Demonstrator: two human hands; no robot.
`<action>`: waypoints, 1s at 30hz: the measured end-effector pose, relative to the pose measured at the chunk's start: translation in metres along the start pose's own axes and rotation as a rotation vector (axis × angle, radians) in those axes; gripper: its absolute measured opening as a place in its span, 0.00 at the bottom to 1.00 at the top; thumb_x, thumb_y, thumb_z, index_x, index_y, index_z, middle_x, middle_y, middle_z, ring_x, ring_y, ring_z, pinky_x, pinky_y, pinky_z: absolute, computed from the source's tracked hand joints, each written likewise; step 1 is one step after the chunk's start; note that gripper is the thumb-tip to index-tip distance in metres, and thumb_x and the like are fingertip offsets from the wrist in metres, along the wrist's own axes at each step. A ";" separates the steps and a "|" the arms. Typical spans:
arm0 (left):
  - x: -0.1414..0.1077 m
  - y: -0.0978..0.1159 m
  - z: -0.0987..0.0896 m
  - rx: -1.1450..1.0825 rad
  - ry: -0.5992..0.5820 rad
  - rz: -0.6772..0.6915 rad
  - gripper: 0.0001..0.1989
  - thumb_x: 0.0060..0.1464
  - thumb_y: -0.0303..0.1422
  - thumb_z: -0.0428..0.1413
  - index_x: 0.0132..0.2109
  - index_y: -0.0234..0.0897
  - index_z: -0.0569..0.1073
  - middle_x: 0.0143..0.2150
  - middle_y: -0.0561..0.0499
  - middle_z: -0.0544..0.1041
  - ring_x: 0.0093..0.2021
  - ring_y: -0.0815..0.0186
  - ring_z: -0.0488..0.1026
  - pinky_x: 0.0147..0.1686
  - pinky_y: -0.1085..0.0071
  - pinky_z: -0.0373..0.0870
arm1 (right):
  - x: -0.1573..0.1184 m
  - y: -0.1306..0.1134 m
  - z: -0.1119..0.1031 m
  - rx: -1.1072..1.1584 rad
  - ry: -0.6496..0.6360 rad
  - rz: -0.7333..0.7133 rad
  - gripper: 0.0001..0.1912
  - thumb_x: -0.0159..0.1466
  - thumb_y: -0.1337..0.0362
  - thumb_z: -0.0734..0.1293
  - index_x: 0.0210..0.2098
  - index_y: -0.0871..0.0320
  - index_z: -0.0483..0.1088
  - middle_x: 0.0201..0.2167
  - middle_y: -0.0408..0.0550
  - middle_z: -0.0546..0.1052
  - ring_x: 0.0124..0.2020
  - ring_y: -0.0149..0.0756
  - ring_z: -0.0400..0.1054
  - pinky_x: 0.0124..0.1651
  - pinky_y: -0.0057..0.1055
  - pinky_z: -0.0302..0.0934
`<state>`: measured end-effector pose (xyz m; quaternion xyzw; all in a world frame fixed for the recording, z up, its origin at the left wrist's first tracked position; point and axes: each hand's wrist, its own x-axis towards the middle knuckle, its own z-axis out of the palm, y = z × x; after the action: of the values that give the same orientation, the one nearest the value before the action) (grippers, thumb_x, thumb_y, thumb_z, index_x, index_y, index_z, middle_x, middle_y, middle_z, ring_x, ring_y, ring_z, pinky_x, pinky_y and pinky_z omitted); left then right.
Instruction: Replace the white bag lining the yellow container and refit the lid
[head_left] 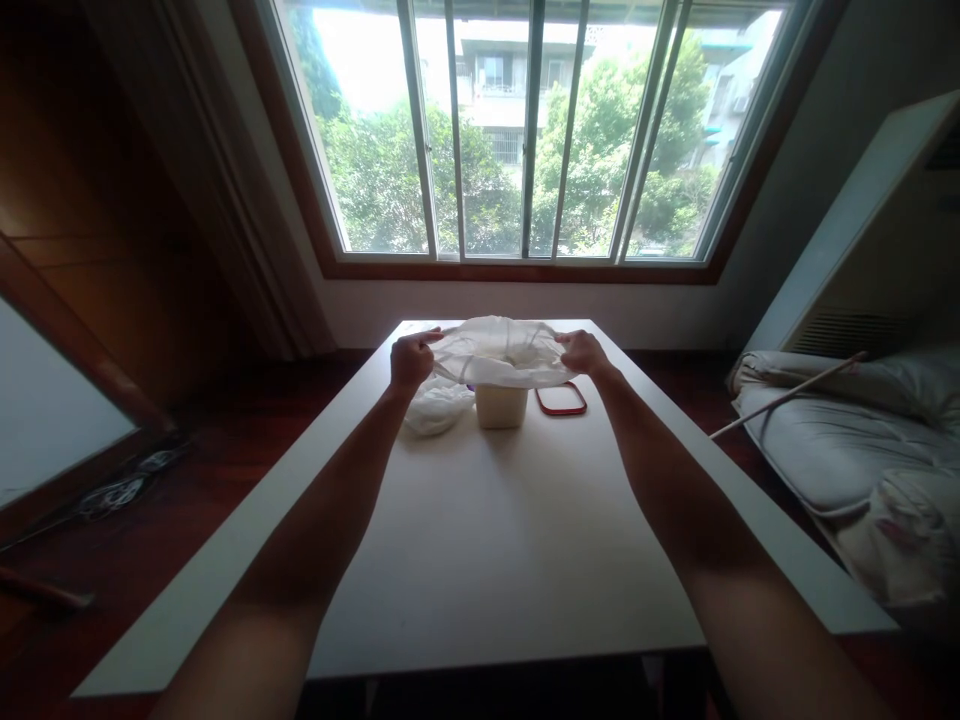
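A thin white plastic bag is stretched wide between my two hands, over a small cream container. My left hand grips the bag's left edge with curled fingers. At the right edge, my right hand pinches the plastic. The bag covers the container's top, so its opening is hidden. Left of the container lies another crumpled translucent bag, with a bit of purple showing behind it. A square lid with a red-brown rim rests to the container's right.
The white table extends toward me beneath both forearms. A window is beyond its far edge. On the right, a thin stick lies across grey padded bedding. Cables lie on the floor at the left.
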<state>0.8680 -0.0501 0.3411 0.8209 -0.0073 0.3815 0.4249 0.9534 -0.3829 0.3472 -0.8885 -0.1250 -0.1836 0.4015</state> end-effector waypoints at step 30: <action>-0.050 -0.027 -0.026 -0.586 -0.519 -0.864 0.17 0.37 0.25 0.69 0.38 0.33 0.76 0.35 0.48 0.77 0.30 0.68 0.76 0.28 0.75 0.75 | -0.018 -0.026 -0.022 0.621 -0.366 0.098 0.27 0.49 0.50 0.80 0.40 0.62 0.77 0.33 0.53 0.80 0.31 0.38 0.73 0.33 0.30 0.69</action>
<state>0.8255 -0.0303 0.3001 0.6643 0.1191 -0.0581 0.7356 0.9224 -0.3840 0.3698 -0.7472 -0.2020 0.0444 0.6316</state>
